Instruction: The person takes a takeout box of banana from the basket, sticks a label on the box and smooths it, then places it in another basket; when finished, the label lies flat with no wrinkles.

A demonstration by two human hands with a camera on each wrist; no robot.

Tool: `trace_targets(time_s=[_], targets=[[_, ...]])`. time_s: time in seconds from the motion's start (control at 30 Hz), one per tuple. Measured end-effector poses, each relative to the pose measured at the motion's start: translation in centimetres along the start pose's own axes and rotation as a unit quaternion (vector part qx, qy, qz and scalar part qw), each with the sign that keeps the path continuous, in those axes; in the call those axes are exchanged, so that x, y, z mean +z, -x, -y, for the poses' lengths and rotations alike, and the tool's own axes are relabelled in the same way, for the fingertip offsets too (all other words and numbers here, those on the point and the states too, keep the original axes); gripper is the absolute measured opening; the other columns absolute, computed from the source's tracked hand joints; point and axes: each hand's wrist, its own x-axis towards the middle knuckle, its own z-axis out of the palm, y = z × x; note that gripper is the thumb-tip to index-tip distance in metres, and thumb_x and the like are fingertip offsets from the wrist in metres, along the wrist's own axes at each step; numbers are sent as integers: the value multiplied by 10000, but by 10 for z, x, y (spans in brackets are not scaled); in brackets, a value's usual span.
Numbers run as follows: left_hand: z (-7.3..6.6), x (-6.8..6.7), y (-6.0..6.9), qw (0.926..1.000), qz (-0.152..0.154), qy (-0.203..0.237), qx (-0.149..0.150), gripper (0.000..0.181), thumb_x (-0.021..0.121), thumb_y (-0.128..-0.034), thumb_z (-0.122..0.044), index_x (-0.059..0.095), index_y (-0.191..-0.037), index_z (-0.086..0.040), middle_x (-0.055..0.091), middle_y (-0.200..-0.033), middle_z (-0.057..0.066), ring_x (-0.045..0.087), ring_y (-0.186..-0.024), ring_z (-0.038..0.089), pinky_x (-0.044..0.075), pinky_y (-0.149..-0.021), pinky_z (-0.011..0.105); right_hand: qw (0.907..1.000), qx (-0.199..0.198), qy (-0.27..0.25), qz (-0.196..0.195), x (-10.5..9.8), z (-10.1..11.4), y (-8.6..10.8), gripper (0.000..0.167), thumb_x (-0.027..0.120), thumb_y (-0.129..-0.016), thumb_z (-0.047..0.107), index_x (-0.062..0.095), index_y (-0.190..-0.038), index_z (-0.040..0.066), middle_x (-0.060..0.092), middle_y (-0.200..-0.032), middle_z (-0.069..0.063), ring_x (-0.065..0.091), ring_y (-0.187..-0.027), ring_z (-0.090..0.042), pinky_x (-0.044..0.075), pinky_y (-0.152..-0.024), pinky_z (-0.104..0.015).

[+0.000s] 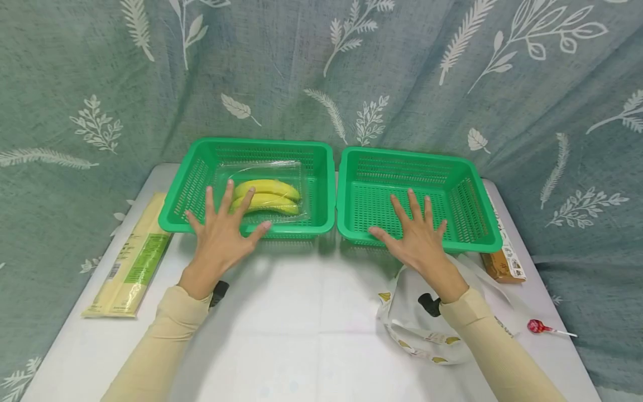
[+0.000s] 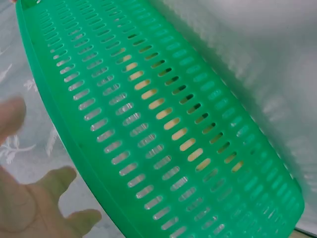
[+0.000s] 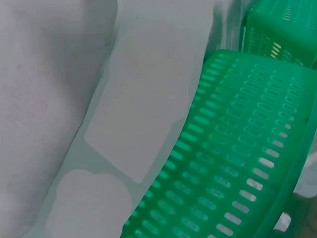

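Note:
My left hand (image 1: 221, 237) hovers with spread fingers over the front rim of the left green basket (image 1: 173, 223). Inside that basket, yellow bananas (image 1: 266, 204) lie in a clear plastic container (image 1: 273, 166); in the left wrist view, yellow shows through the slots of the basket wall (image 2: 99, 163). Over the front rim of the right green basket (image 1: 482, 247), my right hand (image 1: 422, 243) is spread the same way, holding nothing. Nothing lies in the right basket. Below the right wrist is a thin whitish bag (image 1: 437, 349) with banana prints; its pale sheet (image 3: 143, 94) fills much of the right wrist view.
A long pale-yellow packet (image 1: 128, 259) with a green label lies at the table's left side. On the right are a brown and white box (image 1: 504, 265), partly behind the basket, and a red lollipop (image 1: 536, 326). A patterned curtain (image 1: 281, 72) hangs behind the baskets.

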Motion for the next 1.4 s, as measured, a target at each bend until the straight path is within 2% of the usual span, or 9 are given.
trace_targets(time_s=[0.1, 0.23, 0.37, 0.5, 0.6, 0.83, 1.03, 1.17, 1.4], targets=[[2, -3, -2, 9979, -434, 474, 59, 659, 468, -1035, -489, 230, -1612, -278, 60, -1703, 167, -50, -1550, 495, 30, -1119, 861, 9994, -165, 19, -317, -1, 2, 0, 862, 499, -926, 722, 290, -1598, 226, 96, -1709, -123, 39, -1547, -501, 103, -1093, -878], [6, -10, -7, 9841, -1265, 1238, 141, 514, 494, -1038, -156, 405, -1542, -106, 250, -1630, 278, 142, -1526, 511, 136, -1219, 731, 9934, -582, 85, -988, -4, 4, 1, 667, 624, -966, 500, 521, -1455, 57, 327, -1621, -214, 289, -1480, -502, 306, -1129, -762], [12, -24, -18, 9766, -1546, 1498, -35, 468, 489, -998, -47, 494, -1465, -21, 415, -1525, 312, 341, -1431, 529, 254, -1191, 695, 9866, -877, -88, -1376, -5, 7, -1, 532, 656, -974, 395, 629, -1317, -11, 489, -1499, -253, 438, -1390, -466, 421, -1120, -641], [22, -39, -32, 9792, -1197, 1578, -449, 502, 505, -991, -93, 465, -1486, -21, 468, -1490, 309, 396, -1396, 527, 305, -1155, 698, 9838, -939, -385, -1477, -6, 12, -4, 468, 658, -977, 361, 667, -1255, -16, 570, -1415, -250, 506, -1326, -447, 455, -1097, -601], [30, -46, -40, 9822, -778, 1548, -732, 540, 503, -1011, -158, 401, -1526, -30, 447, -1513, 299, 388, -1401, 528, 325, -1141, 705, 9828, -922, -553, -1501, -8, 18, -6, 436, 665, -975, 344, 685, -1230, -10, 608, -1369, -241, 549, -1277, -443, 478, -1070, -592], [42, -44, -47, 9854, 119, 1307, -1081, 650, 494, -1027, -250, 254, -1572, 9, 329, -1562, 342, 307, -1423, 565, 289, -1147, 723, 9843, -868, -761, -1338, -12, 38, -12, 406, 649, -987, 337, 690, -1226, 11, 641, -1324, -201, 560, -1266, -402, 495, -1055, -559], [51, -44, -50, 9800, 816, 1170, -1385, 706, 447, -1037, -292, 149, -1584, 40, 228, -1583, 377, 219, -1436, 604, 245, -1157, 746, 9814, -1018, -870, -1373, -11, 53, -17, 382, 648, -988, 339, 704, -1204, 30, 664, -1299, -176, 571, -1257, -383, 498, -1060, -527], [53, -45, -52, 9771, 1083, 1114, -1454, 692, 424, -1045, -299, 155, -1579, 50, 300, -1539, 392, 279, -1409, 593, 299, -1138, 736, 9787, -1158, -915, -1428, -13, 63, -21, 373, 639, -994, 343, 712, -1188, 34, 686, -1262, -166, 591, -1234, -373, 504, -1059, -509], [57, -45, -53, 9733, 1260, 1124, -1553, 675, 424, -1047, -269, 154, -1583, 41, 383, -1475, 402, 360, -1361, 570, 370, -1096, 722, 9799, -1171, -938, -1314, -14, 81, -28, 377, 618, -1003, 357, 710, -1198, 47, 690, -1262, -147, 596, -1235, -355, 514, -1049, -503]])
